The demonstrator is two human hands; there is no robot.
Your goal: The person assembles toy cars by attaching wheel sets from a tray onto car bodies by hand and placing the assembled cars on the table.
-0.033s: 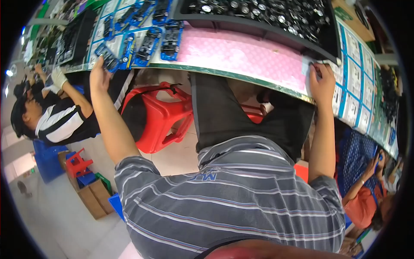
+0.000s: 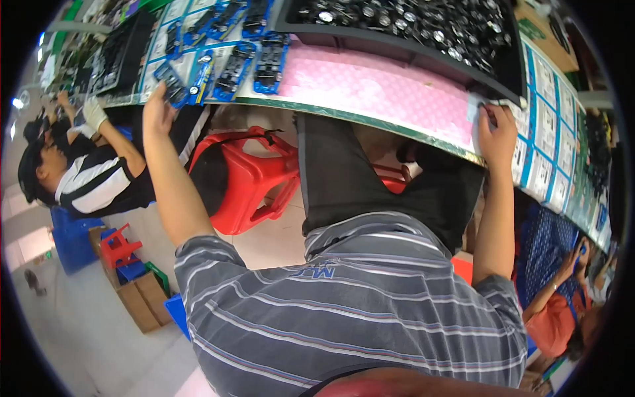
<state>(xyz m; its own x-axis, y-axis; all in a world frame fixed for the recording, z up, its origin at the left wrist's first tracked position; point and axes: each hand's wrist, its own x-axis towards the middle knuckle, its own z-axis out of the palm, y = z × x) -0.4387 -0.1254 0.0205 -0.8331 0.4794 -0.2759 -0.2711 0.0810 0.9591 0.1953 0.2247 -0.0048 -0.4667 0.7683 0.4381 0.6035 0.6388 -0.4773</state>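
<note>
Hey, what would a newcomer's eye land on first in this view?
Probably the bright red stool, just left of the person's dark trousers. Next come the pink sheet along the table's near edge and, behind it, a black tray crowded with shiny parts. Blue-and-black pieces lie to the left, one of them at the fingertips of the left hand.

Head view, one: wide fisheye, head-worn, facing down; wearer's striped shirt [image 2: 357, 304] close, lower centre; worktable [image 2: 423, 137] beyond, across top of frame.
</note>
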